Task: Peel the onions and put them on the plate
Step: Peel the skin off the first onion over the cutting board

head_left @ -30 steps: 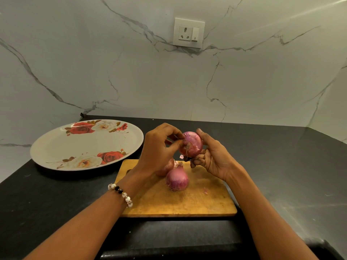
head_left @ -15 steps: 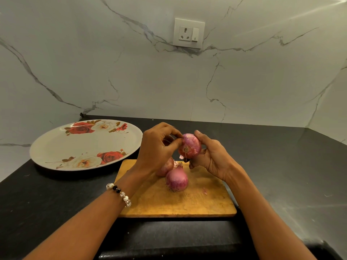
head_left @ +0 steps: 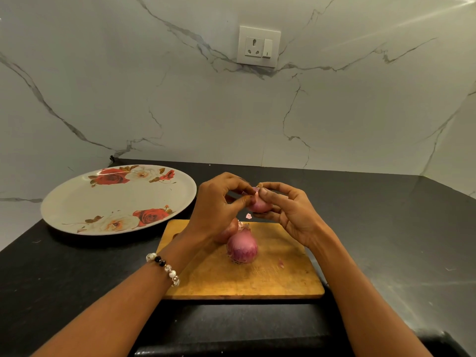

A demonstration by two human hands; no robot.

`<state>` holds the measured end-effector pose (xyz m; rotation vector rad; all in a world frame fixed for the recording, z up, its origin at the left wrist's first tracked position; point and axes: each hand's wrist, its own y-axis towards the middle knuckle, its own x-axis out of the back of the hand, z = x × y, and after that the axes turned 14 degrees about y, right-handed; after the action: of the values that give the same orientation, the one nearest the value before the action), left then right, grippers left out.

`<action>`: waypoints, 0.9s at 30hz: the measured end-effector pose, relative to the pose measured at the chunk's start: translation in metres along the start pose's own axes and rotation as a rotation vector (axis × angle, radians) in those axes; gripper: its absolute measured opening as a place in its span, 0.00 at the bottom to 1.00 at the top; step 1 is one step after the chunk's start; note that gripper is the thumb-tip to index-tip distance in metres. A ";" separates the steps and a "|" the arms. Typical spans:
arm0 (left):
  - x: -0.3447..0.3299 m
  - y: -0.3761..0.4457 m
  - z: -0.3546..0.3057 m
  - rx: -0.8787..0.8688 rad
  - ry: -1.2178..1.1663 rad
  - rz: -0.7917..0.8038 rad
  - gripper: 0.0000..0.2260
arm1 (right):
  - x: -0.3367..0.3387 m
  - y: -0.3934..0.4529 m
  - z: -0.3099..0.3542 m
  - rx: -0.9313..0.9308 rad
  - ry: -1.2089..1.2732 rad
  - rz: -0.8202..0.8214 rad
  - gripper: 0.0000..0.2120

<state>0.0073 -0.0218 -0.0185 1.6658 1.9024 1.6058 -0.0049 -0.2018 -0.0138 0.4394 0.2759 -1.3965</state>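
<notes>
Purple-pink and papery, a red onion is held up in the air between both hands, above the far edge of a wooden cutting board. The left hand has its fingers and thumb curled onto the onion's left side, pinching at the skin near the top. The right hand cups the onion from the right and below, with its thumb and forefinger pinching at the tip where a bit of loose skin sticks up. A small pale flake of skin shows just under the held onion, and I cannot tell whether it is falling or lying on the dark surface behind the board.

Two more onions sit on the board, touching each other: one stands near the middle with its pointed top up, and another lies behind it, partly hidden by the left wrist. A tiny scrap of peel lies on the board to the right of them. A beaded bracelet circles the left wrist.

To the left of the board, on the black desk, rests a large cream plate printed with red and white roses, with no onion on it. On the marble wall behind is a white socket with a switch.
</notes>
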 end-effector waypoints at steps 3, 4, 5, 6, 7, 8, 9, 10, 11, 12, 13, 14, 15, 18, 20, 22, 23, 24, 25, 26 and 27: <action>0.001 0.000 0.005 -0.011 0.021 -0.001 0.08 | 0.002 0.002 -0.001 0.002 0.000 0.006 0.18; 0.002 0.000 0.006 -0.012 0.022 0.000 0.09 | 0.002 0.002 -0.002 0.006 0.003 0.004 0.18; 0.002 0.000 0.006 -0.011 0.021 0.001 0.09 | 0.002 0.002 -0.002 0.014 0.006 0.005 0.18; 0.002 0.000 0.007 -0.007 0.020 0.002 0.10 | 0.002 0.002 -0.002 0.021 0.008 0.006 0.18; 0.002 0.000 0.006 -0.003 0.020 0.001 0.10 | 0.002 0.002 -0.002 0.028 0.008 0.006 0.19; 0.001 -0.001 0.005 0.000 0.024 -0.001 0.11 | 0.002 0.003 -0.002 0.034 0.004 0.006 0.19; 0.001 -0.001 0.004 0.000 0.030 -0.003 0.11 | 0.002 0.003 -0.002 0.040 -0.002 0.005 0.20; 0.000 -0.001 0.004 -0.003 0.037 -0.003 0.10 | 0.003 0.003 -0.002 0.047 -0.009 0.005 0.20; 0.000 -0.001 0.004 -0.007 0.043 -0.002 0.10 | 0.003 0.004 -0.003 0.054 -0.017 0.008 0.20; 0.000 -0.001 0.004 -0.012 0.049 -0.001 0.09 | 0.002 0.004 -0.003 0.062 -0.023 0.015 0.20; -0.001 0.000 0.004 -0.013 0.052 0.000 0.09 | 0.003 0.004 -0.003 0.070 -0.027 0.025 0.21; 0.000 0.000 0.005 -0.012 0.054 0.000 0.08 | 0.003 0.004 -0.003 0.077 -0.029 0.035 0.20; 0.000 0.000 0.005 -0.008 0.058 -0.002 0.08 | 0.003 0.005 -0.004 0.084 -0.029 0.044 0.20; 0.000 -0.001 0.004 0.006 0.065 -0.006 0.08 | 0.003 0.005 -0.004 0.098 -0.038 0.058 0.18; 0.000 -0.001 0.004 0.015 0.067 -0.006 0.08 | 0.004 0.006 -0.004 0.102 -0.053 0.064 0.17; 0.000 -0.001 0.003 0.020 0.074 -0.004 0.08 | 0.004 0.005 -0.004 0.106 -0.070 0.068 0.18; -0.001 -0.001 0.003 0.020 0.079 0.001 0.08 | 0.004 0.005 -0.004 0.110 -0.083 0.067 0.18; -0.002 -0.001 0.002 0.020 0.085 0.007 0.08 | 0.004 0.005 -0.004 0.115 -0.095 0.068 0.19; -0.002 -0.001 0.001 0.020 0.092 0.010 0.08 | 0.004 0.005 -0.005 0.117 -0.105 0.068 0.19; -0.003 -0.002 0.001 0.019 0.098 0.012 0.08 | 0.004 0.005 -0.005 0.118 -0.111 0.069 0.20; -0.003 -0.002 0.001 0.018 0.102 0.012 0.07 | 0.005 0.005 -0.006 0.116 -0.115 0.066 0.20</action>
<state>0.0081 -0.0233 -0.0220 1.6354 1.9631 1.7143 0.0010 -0.2027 -0.0202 0.4582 0.0862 -1.3719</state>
